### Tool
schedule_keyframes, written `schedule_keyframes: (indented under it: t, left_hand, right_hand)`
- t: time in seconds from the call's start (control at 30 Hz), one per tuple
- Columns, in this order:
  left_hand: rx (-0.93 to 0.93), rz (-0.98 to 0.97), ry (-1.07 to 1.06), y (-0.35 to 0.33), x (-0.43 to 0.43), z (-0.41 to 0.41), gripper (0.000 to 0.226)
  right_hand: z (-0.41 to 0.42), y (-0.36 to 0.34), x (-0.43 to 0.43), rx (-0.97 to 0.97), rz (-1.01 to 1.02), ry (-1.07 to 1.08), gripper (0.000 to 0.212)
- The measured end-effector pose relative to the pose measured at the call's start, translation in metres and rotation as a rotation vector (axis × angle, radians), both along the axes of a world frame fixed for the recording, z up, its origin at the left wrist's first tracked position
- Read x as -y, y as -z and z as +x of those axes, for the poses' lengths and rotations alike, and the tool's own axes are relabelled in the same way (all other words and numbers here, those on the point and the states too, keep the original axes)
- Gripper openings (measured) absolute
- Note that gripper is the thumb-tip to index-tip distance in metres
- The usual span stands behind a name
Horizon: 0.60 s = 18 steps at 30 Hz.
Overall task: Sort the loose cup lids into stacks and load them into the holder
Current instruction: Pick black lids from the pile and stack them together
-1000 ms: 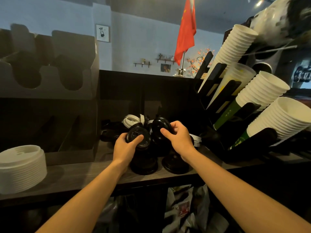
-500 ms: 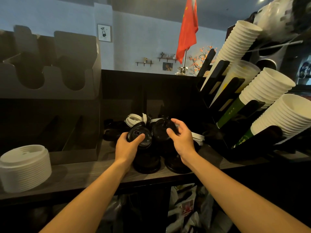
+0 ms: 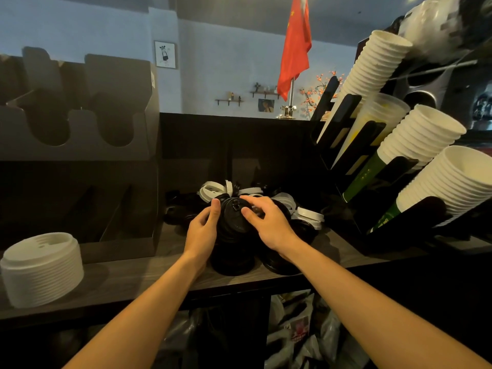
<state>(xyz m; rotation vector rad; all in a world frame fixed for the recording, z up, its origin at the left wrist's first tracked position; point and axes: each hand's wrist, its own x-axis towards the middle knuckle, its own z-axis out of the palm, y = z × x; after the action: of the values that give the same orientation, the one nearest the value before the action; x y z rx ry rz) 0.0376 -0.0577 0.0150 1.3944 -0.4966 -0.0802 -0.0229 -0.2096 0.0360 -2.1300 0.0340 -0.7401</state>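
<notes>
A stack of black lids [image 3: 233,230] stands on the dark shelf [image 3: 127,278] in front of me. My left hand [image 3: 202,233] grips its left side, thumb up against the top lid. My right hand [image 3: 269,225] holds the top black lid from the right, fingers curled over its rim. A second black stack [image 3: 282,262] sits under my right wrist. Behind lies a loose heap of white lids [image 3: 213,189] and black lids [image 3: 181,209]. The dark cardboard lid holder [image 3: 80,145] stands at the left with rounded slots. A white lid stack [image 3: 42,267] sits at the shelf's left end.
A black rack [image 3: 354,161] at the right holds slanted stacks of white paper cups [image 3: 420,137] reaching toward the heap. A red flag [image 3: 295,46] stands behind the back wall. Plastic bags [image 3: 298,331] fill the space under the shelf.
The lid in my right hand has come together with the one in my left, now on top of the black stack. Both hands have closed in on that stack.
</notes>
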Motion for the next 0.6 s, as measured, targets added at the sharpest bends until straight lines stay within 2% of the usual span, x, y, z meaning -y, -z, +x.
schedule_keyframes:
  t: [0.27,0.5,0.6]
  left_hand:
    - [-0.008,0.019,0.012,-0.0005,-0.0011,-0.0006,0.069]
    - [0.025,0.007,0.063,0.0019,-0.0026,-0.0021,0.045]
    - [0.026,0.002,0.085,0.0004,-0.0037,-0.0026,0.034]
  right_hand:
    - [0.0007,0.0055,-0.0066,-0.065,-0.01,-0.08,0.037]
    - [-0.0028,0.0026,-0.0068,-0.028,-0.064,-0.082,0.039]
    - [-0.0047,0.0024,-0.0023,-0.02,-0.018,-0.088,0.038]
